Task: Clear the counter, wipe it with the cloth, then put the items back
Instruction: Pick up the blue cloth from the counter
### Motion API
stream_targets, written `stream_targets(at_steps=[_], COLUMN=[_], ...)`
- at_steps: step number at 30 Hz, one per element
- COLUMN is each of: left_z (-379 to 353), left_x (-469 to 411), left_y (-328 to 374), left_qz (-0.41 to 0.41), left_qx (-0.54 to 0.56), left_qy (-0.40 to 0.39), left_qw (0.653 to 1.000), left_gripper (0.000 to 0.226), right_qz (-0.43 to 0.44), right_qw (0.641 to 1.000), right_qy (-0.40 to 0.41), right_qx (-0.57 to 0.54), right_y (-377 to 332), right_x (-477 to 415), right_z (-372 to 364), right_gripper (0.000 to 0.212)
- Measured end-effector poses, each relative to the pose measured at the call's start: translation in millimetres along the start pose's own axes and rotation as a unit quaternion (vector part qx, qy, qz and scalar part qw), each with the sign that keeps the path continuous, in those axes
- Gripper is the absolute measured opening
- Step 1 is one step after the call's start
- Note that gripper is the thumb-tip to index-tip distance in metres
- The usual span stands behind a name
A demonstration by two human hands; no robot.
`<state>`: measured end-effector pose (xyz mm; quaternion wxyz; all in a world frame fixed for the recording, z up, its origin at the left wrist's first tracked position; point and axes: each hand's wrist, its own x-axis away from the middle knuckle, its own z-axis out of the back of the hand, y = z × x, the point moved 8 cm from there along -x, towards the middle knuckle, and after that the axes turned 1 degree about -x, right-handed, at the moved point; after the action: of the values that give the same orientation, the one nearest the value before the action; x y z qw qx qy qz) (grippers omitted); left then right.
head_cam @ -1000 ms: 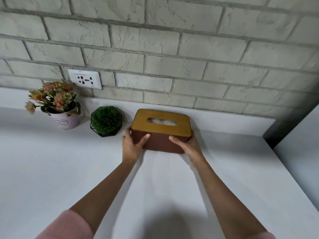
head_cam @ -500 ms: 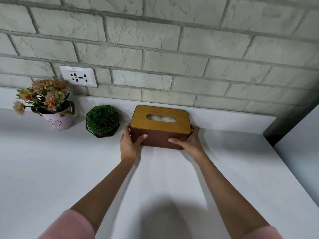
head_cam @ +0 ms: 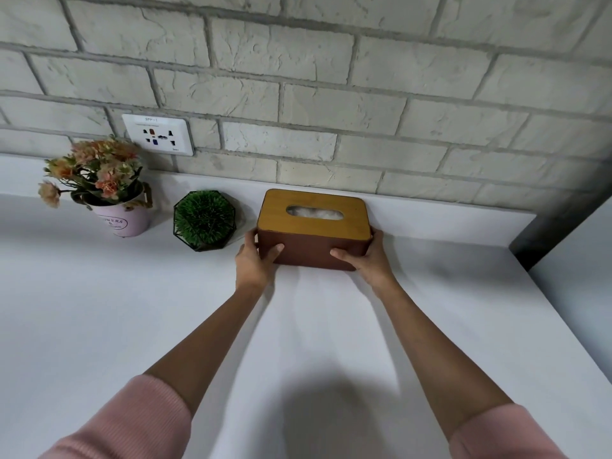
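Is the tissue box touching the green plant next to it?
Apart. The head view shows bare white counter between the tissue box and the green plant.

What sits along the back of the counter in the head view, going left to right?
Pink flower pot → green plant in the black octagonal holder → left hand → wooden tissue box → right hand. Both hands grip the box's ends. The wall socket sits above, between the pot and the plant.

One tissue box [head_cam: 313,228], two potted plants [head_cam: 109,197] [head_cam: 204,220], one socket [head_cam: 158,138].
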<state>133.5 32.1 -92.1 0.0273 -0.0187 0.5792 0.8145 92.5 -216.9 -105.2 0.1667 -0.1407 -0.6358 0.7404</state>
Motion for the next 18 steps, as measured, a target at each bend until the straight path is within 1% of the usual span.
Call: stream_targets(at_steps=[2,4,6,8,11,15,18], left_z=[6.4,17.4,29.6,42.3,61.0,96.3,126.8], left_x=[8.8,21.7,35.1,52.7,83.0,132.7,172.2], left_y=[2.2,8.0,15.3,22.8,35.1,41.4,31.3], left_qz=[0.005,-0.008,-0.021,-0.022,-0.040,-0.076,-0.091], left_qx=[-0.012,-0.039,-0.064,-0.076,-0.095,-0.115,-0.150], left_qy=[-0.006,-0.012,-0.023,-0.054,-0.114,-0.180,-0.241], left_qw=[1.000,0.999,0.997,0.995,0.988,0.974,0.955], left_gripper=[0.063,0.064,0.057,0.048,0.037,0.027,0.020], right_qz=[-0.004,-0.021,-0.035,-0.014,0.021,0.022,0.024], right_qw=[0.999,0.994,0.988,0.984,0.985,0.991,0.987], right_qy=[0.028,0.078,0.125,0.141,0.116,0.046,-0.011], right_qx=[0.039,0.068,0.080,0.104,0.126,0.127,0.157], right_y=[-3.8,-7.8,-14.2,-28.6,-50.3,-62.9,-63.1], right_x=[11.1,28.2,50.9,80.5,127.5,195.7,251.7], right_z=[4.2,10.7,15.8,13.8,-2.3,-35.6,-63.2], right_gripper=[0.098,0.105,0.100,0.084,0.057,0.039,0.026])
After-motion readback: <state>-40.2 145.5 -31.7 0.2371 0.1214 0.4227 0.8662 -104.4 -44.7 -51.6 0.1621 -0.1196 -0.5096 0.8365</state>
